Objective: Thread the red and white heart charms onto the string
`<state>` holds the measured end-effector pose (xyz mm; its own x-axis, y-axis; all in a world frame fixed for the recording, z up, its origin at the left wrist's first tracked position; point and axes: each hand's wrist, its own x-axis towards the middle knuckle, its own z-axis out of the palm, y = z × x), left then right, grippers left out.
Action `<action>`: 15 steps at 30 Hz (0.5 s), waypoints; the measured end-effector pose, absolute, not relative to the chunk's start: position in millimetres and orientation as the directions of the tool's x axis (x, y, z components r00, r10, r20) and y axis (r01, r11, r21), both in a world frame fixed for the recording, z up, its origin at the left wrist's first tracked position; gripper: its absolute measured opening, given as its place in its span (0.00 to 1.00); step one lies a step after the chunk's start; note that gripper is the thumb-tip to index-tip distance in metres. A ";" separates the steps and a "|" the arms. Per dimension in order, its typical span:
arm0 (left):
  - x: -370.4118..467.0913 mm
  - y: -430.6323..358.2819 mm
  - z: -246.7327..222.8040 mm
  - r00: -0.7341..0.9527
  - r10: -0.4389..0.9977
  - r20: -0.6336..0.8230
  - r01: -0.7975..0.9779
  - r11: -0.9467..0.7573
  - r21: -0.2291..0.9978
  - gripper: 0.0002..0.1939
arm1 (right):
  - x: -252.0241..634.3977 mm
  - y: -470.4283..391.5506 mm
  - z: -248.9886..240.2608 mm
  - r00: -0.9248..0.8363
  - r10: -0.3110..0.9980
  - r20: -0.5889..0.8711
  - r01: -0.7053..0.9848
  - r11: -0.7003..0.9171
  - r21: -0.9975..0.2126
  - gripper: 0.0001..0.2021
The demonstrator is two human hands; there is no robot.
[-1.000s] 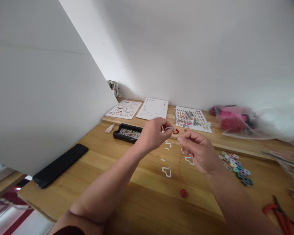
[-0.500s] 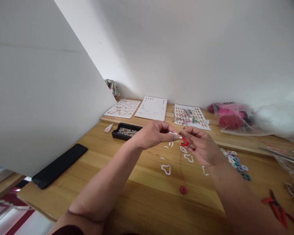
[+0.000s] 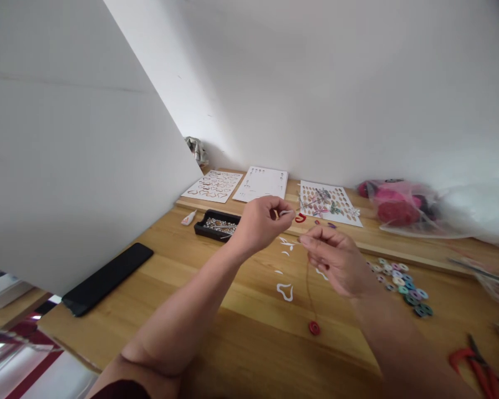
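My left hand (image 3: 266, 221) is closed, its thumb and fingers pinching a thin white cut-out (image 3: 286, 212). Just beyond its fingertips shows a curved red piece (image 3: 300, 218); whether it joins the cut-out or lies on the ledge, I cannot tell. Lower and to the right, my right hand (image 3: 335, 257) pinches a thin thread (image 3: 308, 282), which runs down to a small red spool (image 3: 314, 327) on the table. Under and between the hands lie loose white paper shapes, among them a heart-like outline (image 3: 285, 292).
A black tray of beads (image 3: 210, 230) and a small glue bottle (image 3: 188, 218) stand left of my hands. Patterned sheets (image 3: 261, 184) lie on the raised ledge. Several coloured spools (image 3: 403, 282) and red-handled pliers (image 3: 478, 363) are at right. A black phone-like slab (image 3: 108, 279) lies left.
My hands have moved apart: the left slightly up and left, the right lower. The red piece that was at the right fingertips now appears beyond the left ones. The view has shifted slightly.
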<state>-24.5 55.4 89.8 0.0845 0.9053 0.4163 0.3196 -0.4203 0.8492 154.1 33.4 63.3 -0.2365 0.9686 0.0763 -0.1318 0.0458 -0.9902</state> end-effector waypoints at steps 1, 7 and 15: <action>-25.3 54.0 90.5 0.121 0.898 0.423 0.364 -0.436 0.823 0.06 | 157.2 32.5 66.6 -0.207 0.970 0.128 -0.067 0.117 -0.991 0.12; -28.3 47.7 92.8 0.439 0.868 0.233 0.359 -0.407 0.840 0.07 | 177.3 34.8 78.9 -0.133 0.927 0.350 0.234 0.372 -0.898 0.09; -28.7 53.0 88.8 0.493 0.850 0.185 -0.029 -0.196 0.980 0.10 | 170.5 45.2 67.8 -0.187 0.968 0.169 -0.140 0.144 -0.980 0.12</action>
<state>-28.7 53.0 88.8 0.4929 0.8502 0.1848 -0.0289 -0.1963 0.9801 170.5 45.2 67.8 -0.1868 0.9678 0.1687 -0.1400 0.1437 -0.9797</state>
